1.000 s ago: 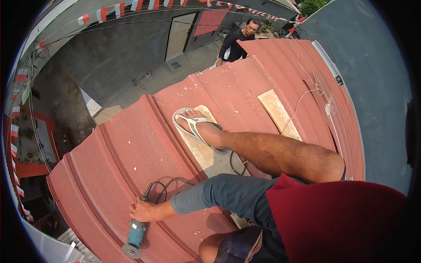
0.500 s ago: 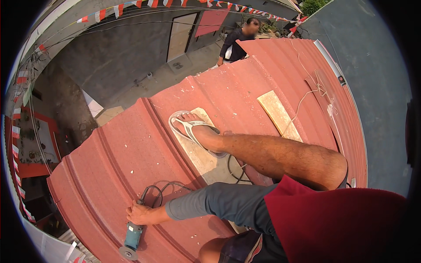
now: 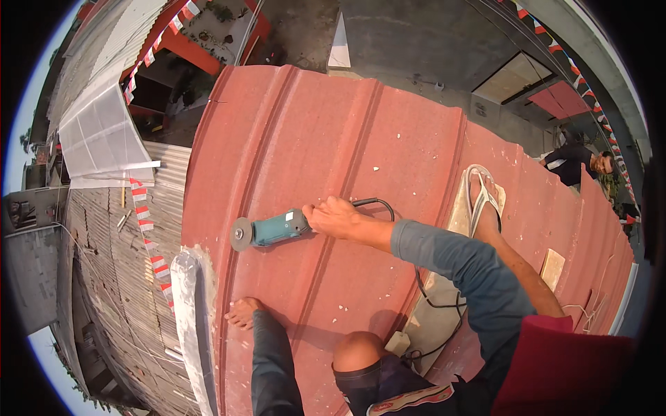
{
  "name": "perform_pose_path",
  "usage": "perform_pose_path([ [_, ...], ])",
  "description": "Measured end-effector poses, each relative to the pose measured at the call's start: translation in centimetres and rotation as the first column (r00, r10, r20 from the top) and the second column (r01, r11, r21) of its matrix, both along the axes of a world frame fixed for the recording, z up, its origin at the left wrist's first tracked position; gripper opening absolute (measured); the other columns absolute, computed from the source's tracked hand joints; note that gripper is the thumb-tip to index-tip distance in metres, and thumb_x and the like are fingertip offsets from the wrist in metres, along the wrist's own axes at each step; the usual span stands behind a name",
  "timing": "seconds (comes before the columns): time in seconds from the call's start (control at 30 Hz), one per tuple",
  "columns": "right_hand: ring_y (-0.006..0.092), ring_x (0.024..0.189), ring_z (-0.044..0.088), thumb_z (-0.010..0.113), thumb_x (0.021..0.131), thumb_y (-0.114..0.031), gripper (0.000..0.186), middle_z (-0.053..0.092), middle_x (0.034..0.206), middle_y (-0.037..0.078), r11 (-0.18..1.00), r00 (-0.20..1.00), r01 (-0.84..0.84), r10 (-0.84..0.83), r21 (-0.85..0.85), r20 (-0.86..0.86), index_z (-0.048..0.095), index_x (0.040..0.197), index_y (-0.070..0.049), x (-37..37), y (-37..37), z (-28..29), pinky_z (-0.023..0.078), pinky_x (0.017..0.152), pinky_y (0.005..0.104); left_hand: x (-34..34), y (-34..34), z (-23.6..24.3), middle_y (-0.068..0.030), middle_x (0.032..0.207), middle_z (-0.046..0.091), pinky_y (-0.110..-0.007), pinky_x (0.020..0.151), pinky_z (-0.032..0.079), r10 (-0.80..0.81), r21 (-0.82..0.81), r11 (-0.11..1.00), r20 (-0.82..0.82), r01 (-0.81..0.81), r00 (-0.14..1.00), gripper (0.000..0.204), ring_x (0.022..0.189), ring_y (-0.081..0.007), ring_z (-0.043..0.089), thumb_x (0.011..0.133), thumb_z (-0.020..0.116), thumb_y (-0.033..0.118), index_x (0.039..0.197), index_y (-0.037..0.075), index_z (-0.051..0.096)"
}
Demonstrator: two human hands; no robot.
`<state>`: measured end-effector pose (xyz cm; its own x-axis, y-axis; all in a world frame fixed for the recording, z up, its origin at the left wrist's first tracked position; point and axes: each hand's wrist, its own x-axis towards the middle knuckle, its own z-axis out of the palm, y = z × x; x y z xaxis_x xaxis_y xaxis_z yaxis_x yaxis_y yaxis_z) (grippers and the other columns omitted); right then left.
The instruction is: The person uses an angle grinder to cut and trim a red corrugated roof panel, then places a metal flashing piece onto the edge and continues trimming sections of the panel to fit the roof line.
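Right hand [image 3: 336, 218]: arm reaching across the body toward the left, back of the hand uppermost, fingers closed around the rear end of a teal angle grinder [image 3: 277, 227]. Left hand [image 3: 245, 313]: forearm rising from the lower edge, palm down, fingers spread on the roof near its left margin.

Working surface is a red ribbed roof sheet [image 3: 312, 139], sloping and dotted with pale chips. A whitish coated strip [image 3: 186, 305] follows its lower left edge; grey corrugated roofing [image 3: 104, 229] lies beyond. The sandalled foot [image 3: 480, 201] stands on a pale board [image 3: 433, 305]. Another person [image 3: 572, 163] is beyond the far right edge, near a grey wall [image 3: 409, 41].

The grinder extends leftward from the grip, its cutting disc [image 3: 242, 234] at a raised rib; contact cannot be confirmed. The black cable [image 3: 378, 202] leaves behind the right hand.
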<state>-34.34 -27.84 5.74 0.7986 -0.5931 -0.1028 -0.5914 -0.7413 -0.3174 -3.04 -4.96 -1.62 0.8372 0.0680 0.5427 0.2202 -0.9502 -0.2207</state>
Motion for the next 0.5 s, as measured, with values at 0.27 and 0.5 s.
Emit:
perform_pose_path([
  [0.27,0.0397,0.071,0.068,0.059,0.087,-0.048,0.057,0.066,0.073,0.025,0.945,0.983,0.113,-0.151,0.307,0.102,0.055,0.097,0.008,-0.2,-5.1,7.5,0.053,0.060,0.0474,-0.5,0.9,0.4,-0.0086,0.114,0.053,-0.042,0.091,0.040,0.090,-0.033,0.995,-0.018,-0.091,0.996,0.050,0.105,-0.0240,0.053,0.091,0.052,0.044,0.127,0.009,0.047],
  [0.5,0.0418,0.084,0.068,0.066,0.081,-0.034,0.050,0.066,0.087,0.030,0.907,0.931,0.289,-0.340,0.307,0.129,0.060,0.100,0.012,6.4,-13.3,6.8,0.054,0.072,0.0491,-0.6,1.0,0.3,-0.0098,0.118,0.052,-0.044,0.094,0.039,0.063,-0.037,0.997,-0.056,-0.066,0.996,0.050,0.109,-0.0250,0.052,0.093,0.048,0.042,0.129,0.008,0.045],
])
